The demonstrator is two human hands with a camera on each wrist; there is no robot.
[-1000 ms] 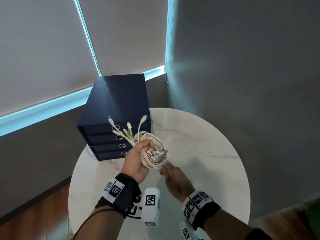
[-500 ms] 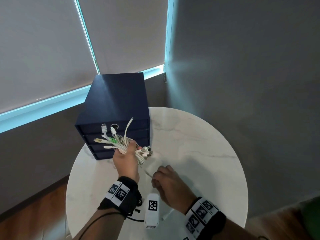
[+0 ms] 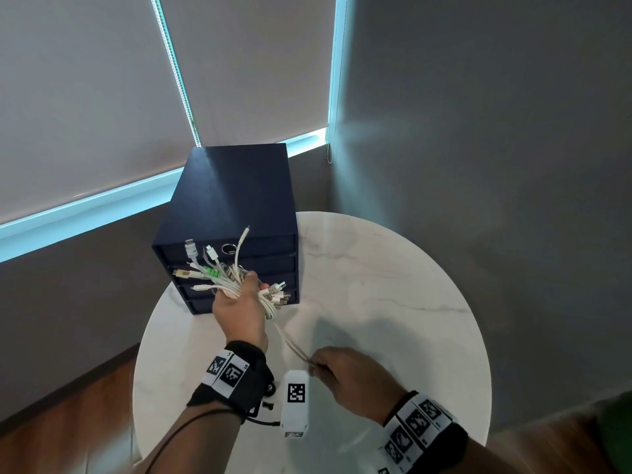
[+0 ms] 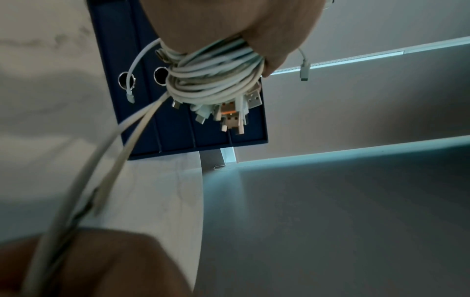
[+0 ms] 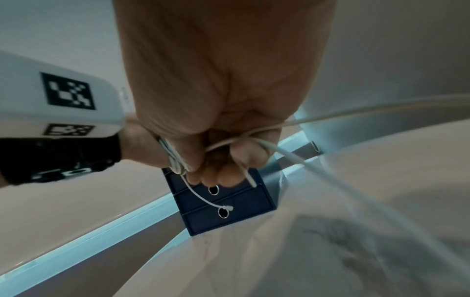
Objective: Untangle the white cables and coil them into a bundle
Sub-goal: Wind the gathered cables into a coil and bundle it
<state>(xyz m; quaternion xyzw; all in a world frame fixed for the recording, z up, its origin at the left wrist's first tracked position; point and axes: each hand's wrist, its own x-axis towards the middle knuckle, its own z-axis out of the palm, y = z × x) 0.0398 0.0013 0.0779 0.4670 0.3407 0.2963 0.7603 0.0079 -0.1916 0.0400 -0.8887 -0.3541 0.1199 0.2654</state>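
My left hand (image 3: 241, 311) grips a coiled bundle of white cables (image 3: 236, 280) above the table's left side, in front of the drawer box. Plug ends fan out to the left and right of the fist. In the left wrist view the coil (image 4: 216, 80) is wrapped tight under the fingers, with USB plugs (image 4: 234, 116) hanging below. Two loose strands (image 3: 290, 340) run from the bundle down to my right hand (image 3: 345, 381), which pinches them lower and nearer to me. In the right wrist view the curled fingers (image 5: 221, 160) hold the thin cable (image 5: 229, 143).
A round white marble table (image 3: 393, 285) stands under both hands. A dark blue drawer box (image 3: 236, 206) with ring pulls sits at its far left edge. A grey wall is to the right, roller blinds behind. Wooden floor shows below the table's left.
My left hand has carried the bundle left and away from the right hand. My right hand has drawn back toward me, pulling two strands out taut between the hands.
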